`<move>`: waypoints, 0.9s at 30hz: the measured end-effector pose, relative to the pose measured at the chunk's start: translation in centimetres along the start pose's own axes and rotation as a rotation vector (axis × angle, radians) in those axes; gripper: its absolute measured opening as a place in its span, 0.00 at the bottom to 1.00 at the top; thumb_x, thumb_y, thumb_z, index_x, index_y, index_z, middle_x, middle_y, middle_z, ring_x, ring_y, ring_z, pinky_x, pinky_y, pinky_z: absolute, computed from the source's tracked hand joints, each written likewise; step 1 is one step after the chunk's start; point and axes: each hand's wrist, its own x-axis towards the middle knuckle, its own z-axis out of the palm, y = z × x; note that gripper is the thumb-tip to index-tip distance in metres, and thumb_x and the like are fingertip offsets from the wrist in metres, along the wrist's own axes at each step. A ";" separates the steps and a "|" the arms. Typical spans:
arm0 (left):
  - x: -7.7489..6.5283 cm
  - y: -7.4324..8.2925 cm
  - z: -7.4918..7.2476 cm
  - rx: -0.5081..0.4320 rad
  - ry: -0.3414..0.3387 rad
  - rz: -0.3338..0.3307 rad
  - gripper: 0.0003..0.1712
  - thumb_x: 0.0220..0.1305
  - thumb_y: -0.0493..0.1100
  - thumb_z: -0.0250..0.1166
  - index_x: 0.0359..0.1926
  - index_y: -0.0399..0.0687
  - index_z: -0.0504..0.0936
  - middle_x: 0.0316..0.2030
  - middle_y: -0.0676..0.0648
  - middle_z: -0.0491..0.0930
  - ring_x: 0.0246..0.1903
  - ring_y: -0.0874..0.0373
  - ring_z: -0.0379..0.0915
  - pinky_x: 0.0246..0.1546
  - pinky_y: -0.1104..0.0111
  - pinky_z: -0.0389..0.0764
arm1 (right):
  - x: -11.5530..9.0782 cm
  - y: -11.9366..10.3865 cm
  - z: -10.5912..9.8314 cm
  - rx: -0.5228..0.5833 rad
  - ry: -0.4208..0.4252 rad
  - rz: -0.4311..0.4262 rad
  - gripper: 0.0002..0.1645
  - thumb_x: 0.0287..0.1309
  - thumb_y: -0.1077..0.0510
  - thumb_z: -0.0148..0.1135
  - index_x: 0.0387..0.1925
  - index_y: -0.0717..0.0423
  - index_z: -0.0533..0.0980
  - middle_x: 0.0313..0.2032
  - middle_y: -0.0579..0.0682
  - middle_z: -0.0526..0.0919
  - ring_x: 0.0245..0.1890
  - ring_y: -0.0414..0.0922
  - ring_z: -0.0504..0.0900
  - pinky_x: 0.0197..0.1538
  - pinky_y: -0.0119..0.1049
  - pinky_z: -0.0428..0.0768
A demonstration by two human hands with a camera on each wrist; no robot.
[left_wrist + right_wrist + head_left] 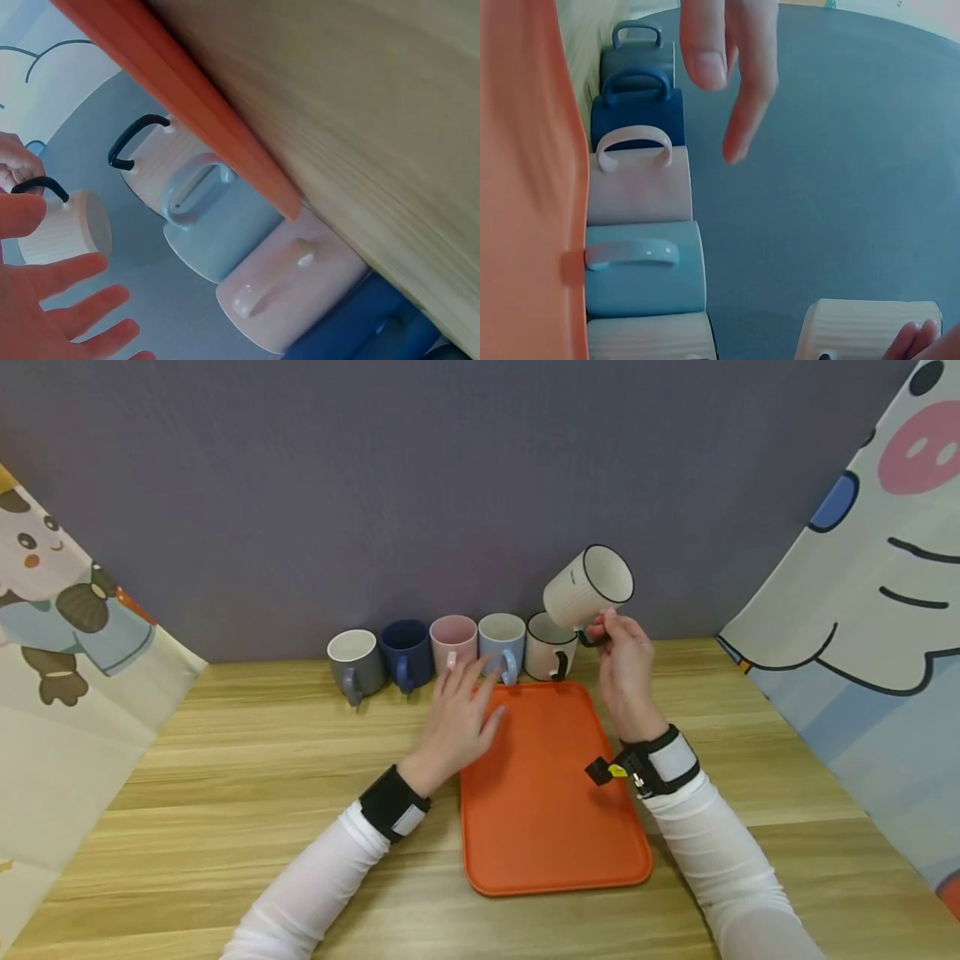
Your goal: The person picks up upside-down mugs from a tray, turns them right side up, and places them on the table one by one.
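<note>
My right hand [626, 672] grips a ribbed white mug [572, 595] by its black handle. The mug is raised above the right end of a row of mugs, tilted with its black-rimmed mouth turned to the right. Spread fingers on my left hand [457, 718] hover in front of the pink mug [453, 633] and the light blue mug [492, 639], holding nothing. Directly below the raised mug stands a second white mug [542, 657] with a black rim and handle.
Farther left in the row are a dark blue mug [401, 656] and a grey mug [366, 673]. An orange tray [551, 802] lies on the wooden table [247, 777] before the right-hand mugs. A grey wall [337, 510] rises behind them; printed cloths hang at both sides.
</note>
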 end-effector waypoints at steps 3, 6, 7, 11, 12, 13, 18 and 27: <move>-0.2 -0.3 -0.1 0.008 0.011 -0.007 0.27 0.64 0.51 0.58 0.61 0.43 0.72 0.63 0.40 0.66 0.65 0.42 0.58 0.62 0.45 0.61 | 0.5 -0.1 -0.2 0.026 0.035 -0.012 0.13 0.64 0.63 0.55 0.23 0.62 0.74 0.26 0.51 0.75 0.27 0.43 0.75 0.40 0.30 0.75; -0.4 -0.6 -0.2 0.006 0.029 -0.009 0.27 0.63 0.49 0.60 0.59 0.41 0.73 0.62 0.39 0.67 0.65 0.42 0.58 0.62 0.46 0.61 | 0.9 0.0 -0.3 0.025 0.066 -0.024 0.13 0.64 0.64 0.55 0.22 0.61 0.74 0.24 0.51 0.76 0.26 0.42 0.75 0.40 0.29 0.75; -0.5 -0.7 -0.2 0.009 0.032 -0.009 0.27 0.62 0.49 0.60 0.60 0.41 0.73 0.62 0.39 0.67 0.65 0.42 0.58 0.62 0.46 0.61 | 1.0 0.0 -0.4 0.026 0.075 -0.023 0.13 0.64 0.64 0.55 0.22 0.62 0.74 0.24 0.51 0.76 0.26 0.42 0.75 0.40 0.30 0.75; -0.8 -1.0 -0.4 0.023 0.021 -0.019 0.27 0.64 0.51 0.59 0.60 0.42 0.73 0.60 0.39 0.69 0.65 0.41 0.58 0.62 0.46 0.60 | 1.6 0.2 -0.7 0.019 0.106 -0.033 0.14 0.63 0.65 0.56 0.21 0.62 0.74 0.23 0.51 0.76 0.26 0.42 0.75 0.39 0.30 0.75; -0.9 -1.0 -0.5 0.026 0.014 -0.024 0.27 0.64 0.51 0.58 0.60 0.42 0.72 0.60 0.39 0.69 0.64 0.41 0.59 0.63 0.46 0.60 | 1.7 0.2 -0.8 0.015 0.111 -0.039 0.14 0.63 0.65 0.55 0.20 0.62 0.74 0.22 0.51 0.76 0.25 0.42 0.75 0.39 0.29 0.75; -0.9 -1.1 -0.6 0.026 0.005 -0.030 0.27 0.65 0.52 0.57 0.61 0.42 0.72 0.60 0.39 0.69 0.65 0.41 0.58 0.63 0.46 0.60 | 1.8 0.3 -0.9 0.020 0.115 -0.042 0.14 0.63 0.66 0.56 0.20 0.62 0.74 0.22 0.51 0.76 0.25 0.43 0.75 0.39 0.29 0.75; -1.1 -1.3 -1.1 0.001 -0.028 -0.059 0.28 0.67 0.53 0.54 0.62 0.43 0.71 0.62 0.39 0.68 0.66 0.41 0.56 0.65 0.46 0.56 | 2.2 0.5 -1.2 0.027 0.145 -0.054 0.14 0.62 0.67 0.56 0.19 0.62 0.74 0.22 0.51 0.76 0.24 0.43 0.75 0.38 0.29 0.75; -1.7 -2.1 -1.3 -0.018 -0.007 -0.079 0.27 0.66 0.52 0.55 0.60 0.41 0.73 0.64 0.38 0.65 0.65 0.42 0.56 0.64 0.46 0.56 | 2.7 0.6 -1.7 0.027 0.195 -0.046 0.15 0.61 0.68 0.57 0.18 0.62 0.74 0.20 0.50 0.77 0.22 0.42 0.76 0.36 0.30 0.75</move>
